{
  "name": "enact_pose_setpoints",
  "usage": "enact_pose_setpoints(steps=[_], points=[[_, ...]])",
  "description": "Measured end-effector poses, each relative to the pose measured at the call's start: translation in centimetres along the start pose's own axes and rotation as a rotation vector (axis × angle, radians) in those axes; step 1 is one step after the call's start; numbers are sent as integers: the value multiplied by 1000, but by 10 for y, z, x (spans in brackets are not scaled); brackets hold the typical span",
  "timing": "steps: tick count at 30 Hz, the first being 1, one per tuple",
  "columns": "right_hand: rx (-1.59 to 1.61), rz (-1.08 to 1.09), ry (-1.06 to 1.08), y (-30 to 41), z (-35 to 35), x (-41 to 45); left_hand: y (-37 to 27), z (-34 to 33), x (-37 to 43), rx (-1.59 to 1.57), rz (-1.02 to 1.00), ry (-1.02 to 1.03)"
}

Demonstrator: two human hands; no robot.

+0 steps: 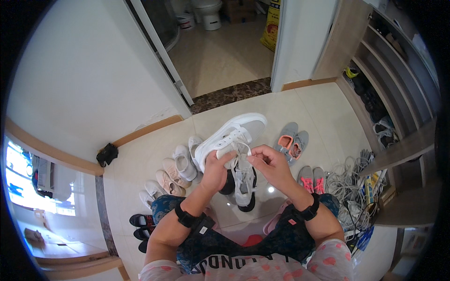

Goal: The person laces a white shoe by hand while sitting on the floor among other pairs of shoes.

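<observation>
My left hand (216, 172) grips a white lace-up sneaker (230, 135) by its opening, thumb on the tongue, toe pointing up and right. At its right side my right hand (269, 161) pinches the white shoelace (249, 151) between thumb and fingers. Below the held sneaker, a white and grey shoe with a black sole (245, 189) is on the floor between my legs, partly hidden. White shoes (184, 163) and pale pink shoes (170, 182) stand in a row on the left. Grey shoes with orange lining (291, 140) are just beyond my right hand.
Grey shoes with pink laces (313, 179) stand near my right knee, beside a tangle of grey cables (348, 189). An open shoe cabinet (381, 77) holds shoes on the right. Black shoes (142, 226) stand at left. A doorway with a brown marble threshold (232, 95) lies ahead.
</observation>
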State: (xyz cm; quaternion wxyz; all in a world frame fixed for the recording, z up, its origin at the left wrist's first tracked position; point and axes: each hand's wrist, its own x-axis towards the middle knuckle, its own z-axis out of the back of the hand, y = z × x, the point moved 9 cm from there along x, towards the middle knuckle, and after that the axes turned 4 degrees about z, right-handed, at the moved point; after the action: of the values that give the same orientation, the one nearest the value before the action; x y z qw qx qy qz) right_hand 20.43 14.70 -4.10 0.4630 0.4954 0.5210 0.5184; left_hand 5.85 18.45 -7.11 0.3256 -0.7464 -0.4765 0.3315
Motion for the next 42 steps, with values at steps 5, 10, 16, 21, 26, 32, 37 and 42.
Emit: enact_pose_setpoints(steps=[5, 10, 16, 21, 26, 32, 37, 42], points=[[-190, 196, -74, 17, -1, 4, 9, -9, -6, 75, 30, 27], [-540, 227, -89, 20, -2, 3, 17, -15, -8, 252, 9, 40], [-472, 244, -35, 20, -9, -1, 25, 16, -1, 328, -12, -168], [-142, 146, 58, 57, 5, -22, 16, 24, 8, 242, -74, -149], [268, 291, 173, 92, 9, -37, 13, 35, 10, 413, -89, -176], [363, 293, 17, 95, 11, -26, 10, 19, 2, 483, -52, -131], [-502, 534, -25, 91, 7, -16, 0, -4, -11, 651, -128, -18], [-590, 611, -76, 83, 1, -13, -7, -21, -20, 805, -298, 67]])
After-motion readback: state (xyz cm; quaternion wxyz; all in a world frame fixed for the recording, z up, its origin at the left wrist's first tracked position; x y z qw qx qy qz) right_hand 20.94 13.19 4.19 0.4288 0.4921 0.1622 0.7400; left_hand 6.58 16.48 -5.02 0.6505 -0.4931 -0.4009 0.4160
